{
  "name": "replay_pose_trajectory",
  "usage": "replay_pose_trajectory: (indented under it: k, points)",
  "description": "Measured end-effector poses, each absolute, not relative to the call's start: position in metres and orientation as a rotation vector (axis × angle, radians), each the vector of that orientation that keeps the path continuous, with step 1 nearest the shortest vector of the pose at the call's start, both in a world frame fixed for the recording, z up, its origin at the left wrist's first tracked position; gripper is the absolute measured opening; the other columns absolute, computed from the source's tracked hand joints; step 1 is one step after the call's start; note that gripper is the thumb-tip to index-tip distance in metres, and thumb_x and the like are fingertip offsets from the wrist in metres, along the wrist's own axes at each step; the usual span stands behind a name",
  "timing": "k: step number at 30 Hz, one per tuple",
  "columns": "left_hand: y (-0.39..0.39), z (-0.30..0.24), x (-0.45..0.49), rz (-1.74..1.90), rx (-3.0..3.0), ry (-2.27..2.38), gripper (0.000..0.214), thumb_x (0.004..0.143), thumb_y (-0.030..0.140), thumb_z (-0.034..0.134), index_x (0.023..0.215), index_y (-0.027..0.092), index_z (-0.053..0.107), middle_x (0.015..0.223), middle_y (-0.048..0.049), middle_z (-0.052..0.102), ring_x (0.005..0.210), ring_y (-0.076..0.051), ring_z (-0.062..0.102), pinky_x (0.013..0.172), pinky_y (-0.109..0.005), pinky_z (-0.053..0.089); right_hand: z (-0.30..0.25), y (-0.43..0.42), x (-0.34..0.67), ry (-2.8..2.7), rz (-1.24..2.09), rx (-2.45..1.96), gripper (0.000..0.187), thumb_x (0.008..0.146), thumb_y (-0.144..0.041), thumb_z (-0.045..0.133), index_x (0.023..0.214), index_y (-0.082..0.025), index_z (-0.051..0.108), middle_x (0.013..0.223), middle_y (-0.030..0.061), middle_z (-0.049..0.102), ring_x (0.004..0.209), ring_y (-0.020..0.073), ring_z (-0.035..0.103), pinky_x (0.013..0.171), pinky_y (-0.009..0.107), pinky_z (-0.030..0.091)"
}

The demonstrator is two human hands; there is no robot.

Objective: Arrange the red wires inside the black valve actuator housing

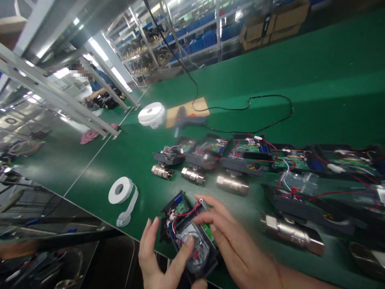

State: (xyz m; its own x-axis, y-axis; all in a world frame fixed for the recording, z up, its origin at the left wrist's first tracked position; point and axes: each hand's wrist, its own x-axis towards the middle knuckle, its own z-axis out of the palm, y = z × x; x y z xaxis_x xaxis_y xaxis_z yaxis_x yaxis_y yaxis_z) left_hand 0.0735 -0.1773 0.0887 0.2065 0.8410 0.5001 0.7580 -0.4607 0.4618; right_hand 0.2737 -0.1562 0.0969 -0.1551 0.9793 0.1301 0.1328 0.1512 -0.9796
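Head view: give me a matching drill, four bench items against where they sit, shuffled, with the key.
Items
1. black open unit
2. white tape roll
3. glue gun
4. cardboard boxes

Places
A. far edge of the green bench, top of the picture
B. on a tan cardboard square, black cable running off it
C. between the left hand and the right hand
D. near the bench's front edge, left of the hands, a loose strip hanging off it

Pairs: 1-C, 2-D, 3-B, 4-A
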Motion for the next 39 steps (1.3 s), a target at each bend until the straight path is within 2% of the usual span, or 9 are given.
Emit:
replay_pose_trajectory:
  k: [5,11,16,19,22,24,29,34,39]
  points:
    - [-0.165,0.095,0.069,1.018,2.301,1.418,0.036,0.096,0.055,0.059,0.126,0.040,0.072,0.172,-0.0011,0.019,0.155,-0.046,0.016,0.119,-0.074,0.019,0.096,-0.151,0.280,-1.597,1.298,-1.064,0.033,0.103,-0.037,0.052,0.132,-0.027,0.065,0.160,0.0092,0.036,0.147,0.0266,0.043,0.120,0.046,0.040]
    - [-0.166,0.098,0.065,0.893,2.125,1.375,0.044,0.098,0.056,0.056,0.137,0.036,0.064,0.173,-0.0072,0.014,0.156,-0.047,0.011,0.116,-0.079,0.021,0.097,-0.135,0.288,-1.773,1.338,-1.042,0.071,0.089,-0.066,0.070,0.144,-0.023,0.060,0.161,0.0147,0.028,0.149,0.0358,0.038,0.122,0.050,0.036]
    - [-0.169,0.089,0.064,0.924,2.146,1.273,0.057,0.096,0.038,0.062,0.150,0.029,0.046,0.171,-0.0136,0.010,0.155,-0.043,0.023,0.120,-0.067,0.030,0.112,-0.124,0.293,-1.947,1.321,-1.180,0.056,0.088,-0.047,0.077,0.139,-0.029,0.062,0.153,0.0121,0.035,0.142,0.0357,0.046,0.119,0.053,0.040]
    - [-0.183,0.072,0.066,1.149,2.082,1.427,0.080,0.089,0.051,0.069,0.155,0.020,0.036,0.163,-0.0204,0.025,0.149,-0.042,0.034,0.117,-0.059,0.040,0.121,-0.123,0.295,-2.074,1.298,-1.226,0.053,0.089,-0.041,0.076,0.139,-0.032,0.059,0.151,0.0099,0.035,0.142,0.0344,0.046,0.120,0.053,0.040]
    - [-0.199,0.060,0.068,1.417,1.834,1.551,0.049,0.094,0.051,0.066,0.130,0.021,0.059,0.130,-0.0137,0.057,0.119,-0.031,0.061,0.097,-0.041,0.055,0.129,-0.124,0.297,-2.189,1.274,-1.287,0.055,0.087,-0.039,0.077,0.139,-0.033,0.058,0.155,0.0087,0.032,0.143,0.0348,0.044,0.121,0.052,0.038]
    - [-0.202,0.061,0.067,1.315,1.568,1.566,0.026,0.103,0.043,0.053,0.111,0.022,0.066,0.104,-0.0075,0.066,0.094,-0.023,0.067,0.081,-0.031,0.055,0.131,-0.124,0.297,-2.240,1.256,-1.326,0.056,0.086,-0.038,0.077,0.138,-0.036,0.058,0.160,0.0062,0.027,0.147,0.0357,0.040,0.123,0.053,0.036]
    - [-0.177,0.080,0.070,1.020,1.242,1.375,0.050,0.106,0.055,0.038,0.124,0.020,0.070,0.118,-0.0111,0.072,0.107,-0.026,0.065,0.095,-0.035,0.050,0.126,-0.128,0.302,-2.328,1.233,-1.320,0.055,0.094,-0.038,0.068,0.143,-0.049,0.048,0.168,-0.0038,0.014,0.153,0.0324,0.031,0.125,0.057,0.031]
    - [-0.147,0.088,0.087,1.095,0.768,1.145,0.055,0.089,0.071,0.063,0.103,0.020,0.081,0.101,-0.0072,0.078,0.099,-0.025,0.065,0.089,-0.031,0.052,0.114,-0.132,0.309,-2.354,1.201,-1.281,0.050,0.098,-0.046,0.063,0.146,-0.048,0.046,0.168,-0.0019,0.011,0.154,0.0328,0.029,0.124,0.057,0.033]
    - [-0.128,0.092,0.094,1.105,0.662,1.044,0.040,0.075,0.054,0.085,0.087,0.016,0.081,0.083,-0.0049,0.074,0.082,-0.019,0.060,0.076,-0.026,0.047,0.108,-0.132,0.310,-2.386,1.108,-1.250,0.052,0.099,-0.045,0.063,0.148,-0.046,0.045,0.168,-0.0016,0.010,0.155,0.0314,0.027,0.124,0.053,0.035]
